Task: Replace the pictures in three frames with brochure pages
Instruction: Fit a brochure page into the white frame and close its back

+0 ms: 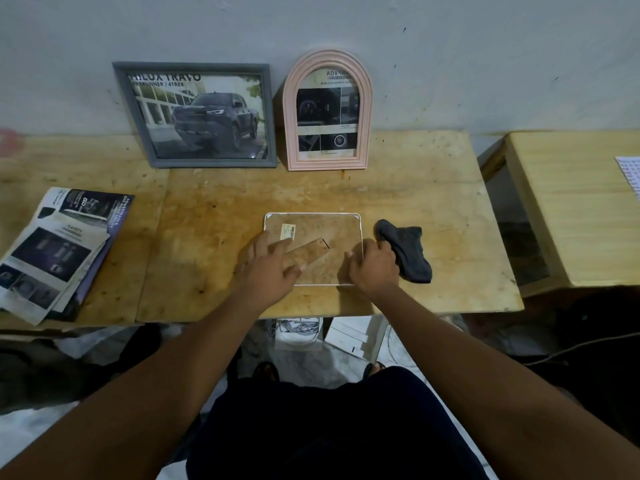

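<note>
White-rimmed frame [322, 226] face-down at near middle of wooden table [415, 188], left hand [273, 268] spread flat on its backing, right hand [374, 268] curled over its right rim, dark cloth [412, 254] just beside, brochure pages [59, 251] stacked at left, grey frame [194, 66] and pink arched frame [289, 133] leaning on wall.

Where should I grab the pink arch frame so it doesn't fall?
Probably hold the pink arch frame by its two straight sides, reaching from the front. It stands leaning on the wall, so the back is blocked, and the curved top gives less to grip.
</note>
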